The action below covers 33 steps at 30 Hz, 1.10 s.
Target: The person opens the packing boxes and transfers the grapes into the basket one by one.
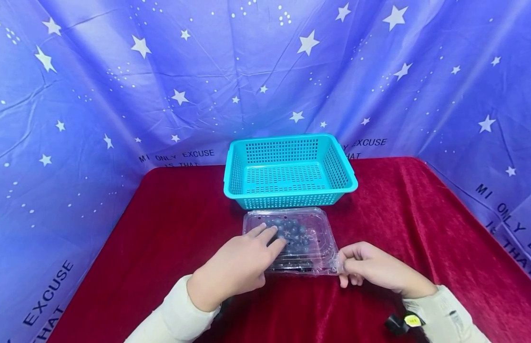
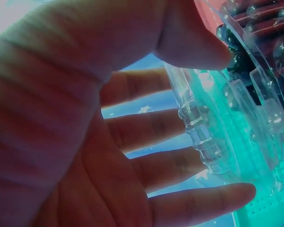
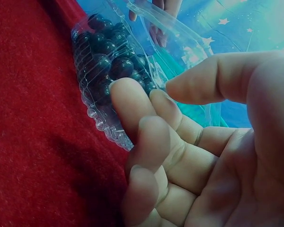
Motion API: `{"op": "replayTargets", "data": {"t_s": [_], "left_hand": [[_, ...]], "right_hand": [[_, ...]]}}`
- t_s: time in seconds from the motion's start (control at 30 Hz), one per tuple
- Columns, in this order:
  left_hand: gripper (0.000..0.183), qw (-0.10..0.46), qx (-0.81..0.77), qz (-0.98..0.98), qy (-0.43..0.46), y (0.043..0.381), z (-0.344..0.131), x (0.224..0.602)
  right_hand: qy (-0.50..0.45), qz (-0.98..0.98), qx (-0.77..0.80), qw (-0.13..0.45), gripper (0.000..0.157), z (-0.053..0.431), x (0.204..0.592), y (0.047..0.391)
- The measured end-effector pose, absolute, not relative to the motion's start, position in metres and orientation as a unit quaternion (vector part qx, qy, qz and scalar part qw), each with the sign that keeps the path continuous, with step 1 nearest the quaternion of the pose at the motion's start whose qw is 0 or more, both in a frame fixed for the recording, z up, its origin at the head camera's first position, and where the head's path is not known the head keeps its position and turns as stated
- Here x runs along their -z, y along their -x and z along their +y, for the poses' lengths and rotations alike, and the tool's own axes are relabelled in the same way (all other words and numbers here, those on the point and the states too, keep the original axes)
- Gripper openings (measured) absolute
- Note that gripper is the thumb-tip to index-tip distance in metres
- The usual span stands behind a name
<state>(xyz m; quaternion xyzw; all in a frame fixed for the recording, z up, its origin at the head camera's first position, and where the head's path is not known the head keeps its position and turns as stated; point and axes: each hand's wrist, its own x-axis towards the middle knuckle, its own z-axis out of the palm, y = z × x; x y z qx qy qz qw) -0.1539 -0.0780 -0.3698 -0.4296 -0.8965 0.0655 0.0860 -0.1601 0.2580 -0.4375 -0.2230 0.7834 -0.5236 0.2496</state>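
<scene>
A clear plastic clamshell box with dark round fruit that look like grapes lies on the red cloth, its lid over the fruit. My left hand rests on the lid's left part, fingers spread and nearly straight. In the left wrist view its thumb lies along the near side of the box. At the front right corner, my right hand pinches the rim between thumb and forefinger. Its other fingers are curled below the corner in the right wrist view.
Just behind the box stands a turquoise plastic basket with lattice walls and nothing in it. Red velvet cloth covers the table. A blue curtain with white stars hangs around the back and sides.
</scene>
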Motion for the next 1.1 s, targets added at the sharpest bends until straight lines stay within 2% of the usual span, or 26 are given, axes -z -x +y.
{"op": "replayTargets", "data": {"t_s": [1.1], "left_hand": [[0.072,0.062,-0.057,-0.902,0.423,0.1562,-0.0794,0.3639]], "right_hand": [[0.222,0.788,0.517,0.248,0.014,0.2573,0.4355,0.1594]]}}
